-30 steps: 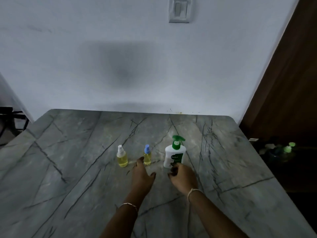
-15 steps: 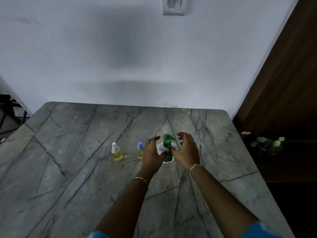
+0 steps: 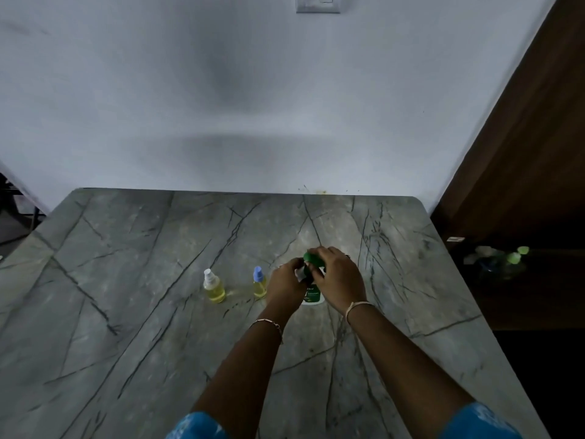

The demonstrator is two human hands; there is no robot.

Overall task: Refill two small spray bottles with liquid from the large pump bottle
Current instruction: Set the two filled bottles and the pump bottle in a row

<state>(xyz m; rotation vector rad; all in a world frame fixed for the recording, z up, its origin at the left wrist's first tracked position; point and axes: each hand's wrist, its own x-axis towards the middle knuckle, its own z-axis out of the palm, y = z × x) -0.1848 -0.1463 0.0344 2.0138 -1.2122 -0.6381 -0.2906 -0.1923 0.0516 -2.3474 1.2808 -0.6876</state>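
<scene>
Standing right of centre in the frame, the large pump bottle [image 3: 312,296] sits upright on the grey veined table [image 3: 126,280], and both hands are on it at once. Only its white base with the green label peeks out between the wrists, plus the green pump head [image 3: 311,259] poking up above the knuckles. The left hand [image 3: 286,285] is wrapped around the bottle's left side, fingers curled in snugly against the body. The right hand [image 3: 340,277] comes over from the right, fingers closed around the green pump top, thumb side pressed in at the neck. Exactly how the fingertips sit on the collar I cannot tell, they hide one another. A thin bracelet [image 3: 267,323] circles the left wrist, a pale band [image 3: 356,307] the right, and blue sleeves [image 3: 478,421] show at the bottom edge of the frame. Just left of the left hand stands the blue-capped spray bottle [image 3: 259,285], upright, yellow liquid inside, very near the knuckles but apart from them. Further left again, the white-capped spray bottle [image 3: 214,286], a little fatter, upright too, also holding yellow liquid. Behind the table rises a pale wall [image 3: 158,90] with a switch plate [image 3: 318,3] at the top edge. At far right, a dark brown panel [image 3: 538,153], and below it in shadow a blurry cluster with green caps [image 3: 516,255].
</scene>
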